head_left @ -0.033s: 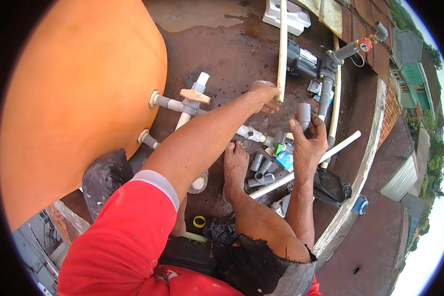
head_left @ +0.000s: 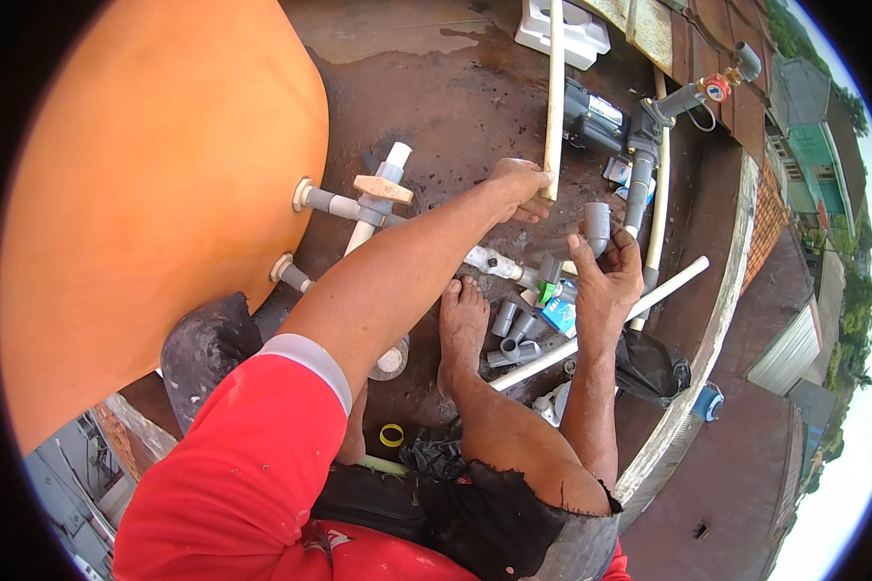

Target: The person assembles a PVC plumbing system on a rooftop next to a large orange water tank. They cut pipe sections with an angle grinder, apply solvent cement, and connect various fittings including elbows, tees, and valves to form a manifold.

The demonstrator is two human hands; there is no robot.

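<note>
My left hand (head_left: pixel 520 188) is closed around the near end of a long white PVC pipe (head_left: pixel 554 107), which runs away toward the top edge. A grey PVC elbow fitting (head_left: pixel 598 226) is pinched between the thumb and fingers of my right hand (head_left: pixel 610 278), one mouth pointing up. A gap separates the pipe end from the elbow. Just beyond my right hand stands a grey pipe assembly (head_left: pixel 639 179) joined to a dark water pump (head_left: pixel 593 118), with a red-rimmed gauge (head_left: pixel 716 88) at its far end.
At left bulges a large orange tank (head_left: pixel 165 194) with pipe outlets and a valve (head_left: pixel 383 188). Loose grey fittings (head_left: pixel 515 351) lie by my foot, near a slanting white pipe (head_left: pixel 669 288) and a black plastic bag (head_left: pixel 652 368). A low wall edge (head_left: pixel 727 310) borders the right side.
</note>
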